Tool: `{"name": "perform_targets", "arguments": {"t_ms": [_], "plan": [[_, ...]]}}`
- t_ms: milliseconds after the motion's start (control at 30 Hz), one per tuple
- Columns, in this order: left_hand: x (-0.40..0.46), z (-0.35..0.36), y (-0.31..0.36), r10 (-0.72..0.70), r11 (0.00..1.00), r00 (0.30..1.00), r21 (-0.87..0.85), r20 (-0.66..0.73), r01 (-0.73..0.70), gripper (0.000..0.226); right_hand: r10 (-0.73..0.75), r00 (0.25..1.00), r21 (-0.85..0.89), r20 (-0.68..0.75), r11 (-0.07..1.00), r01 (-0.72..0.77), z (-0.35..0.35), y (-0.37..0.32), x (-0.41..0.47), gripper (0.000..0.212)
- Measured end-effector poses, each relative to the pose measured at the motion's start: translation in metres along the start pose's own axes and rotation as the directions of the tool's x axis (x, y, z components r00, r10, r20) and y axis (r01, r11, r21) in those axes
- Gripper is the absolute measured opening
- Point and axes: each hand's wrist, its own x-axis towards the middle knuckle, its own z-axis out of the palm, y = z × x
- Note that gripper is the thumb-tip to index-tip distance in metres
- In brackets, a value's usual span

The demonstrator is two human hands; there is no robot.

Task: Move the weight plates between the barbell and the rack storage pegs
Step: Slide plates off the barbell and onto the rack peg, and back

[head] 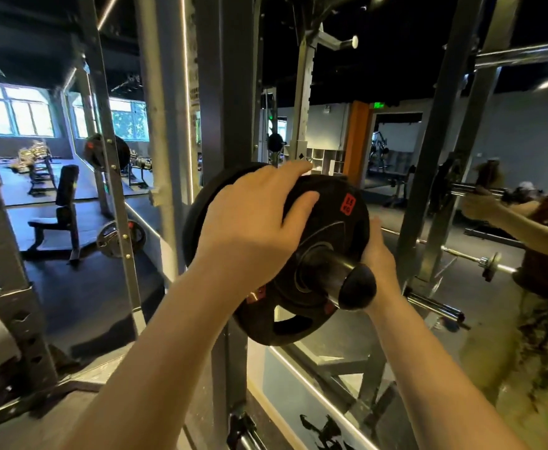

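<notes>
A black padded incline bench with a dark metal frame stands on the dark rubber floor at left. Bright multi-pane windows line the far left wall. A large wall mirror fills the right side, bordered by a lit strip. An orange-brown column stands beside a doorway, with a green illuminated sign above.
</notes>
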Motion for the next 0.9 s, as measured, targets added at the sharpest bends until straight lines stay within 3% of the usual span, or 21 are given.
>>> {"name": "perform_targets", "arguments": {"t_ms": [67,133,200,300,400,500,567,667,800,900], "plan": [[-0.028,0.006,0.002,-0.029,0.999,0.959,-0.035,-0.280,0.020,0.038,-0.084,0.996,-0.129,0.020,0.988,0.086,-0.004,-0.015,0.002,0.053],[-0.054,0.016,0.003,-0.128,0.989,0.892,-0.125,-0.434,0.081,0.039,-0.248,0.967,-0.259,0.064,0.931,0.256,0.000,-0.040,0.005,0.056],[-0.069,0.030,0.000,-0.149,0.985,0.875,-0.145,-0.461,0.092,0.040,-0.370,0.918,-0.350,0.140,0.849,0.396,0.012,-0.062,0.010,0.056],[-0.071,0.041,-0.008,-0.176,0.976,0.897,-0.191,-0.405,0.105,0.041,-0.409,0.873,-0.444,0.266,0.751,0.488,0.033,-0.066,0.019,0.062],[-0.062,0.038,-0.019,-0.153,0.979,0.921,-0.183,-0.359,0.091,0.042,-0.365,0.917,-0.351,0.159,0.848,0.398,0.034,-0.047,0.028,0.062],[-0.041,0.025,-0.026,-0.098,0.995,0.956,-0.040,-0.276,0.091,0.043,-0.172,0.981,-0.173,0.090,0.967,0.185,0.034,-0.032,0.036,0.046],[-0.027,0.016,-0.026,-0.090,0.995,0.980,0.015,-0.178,0.094,0.044,-0.062,0.997,-0.057,0.040,0.996,0.065,0.031,-0.021,0.037,0.034],[-0.010,0.005,-0.023,-0.109,0.992,0.994,-0.060,-0.023,0.107,0.042,-0.009,1.000,0.063,-0.011,0.998,0.010,0.029,-0.011,0.034,0.026],[0.003,0.000,-0.021,-0.082,0.993,0.994,-0.085,0.070,0.088,0.039,0.050,0.999,0.099,-0.004,0.994,-0.049,0.028,-0.009,0.022,0.025],[-0.016,0.007,-0.021,-0.061,0.994,0.995,-0.098,-0.084,0.052,0.041,-0.027,0.996,-0.093,0.089,0.995,0.036,0.018,-0.015,0.024,0.033]]}}
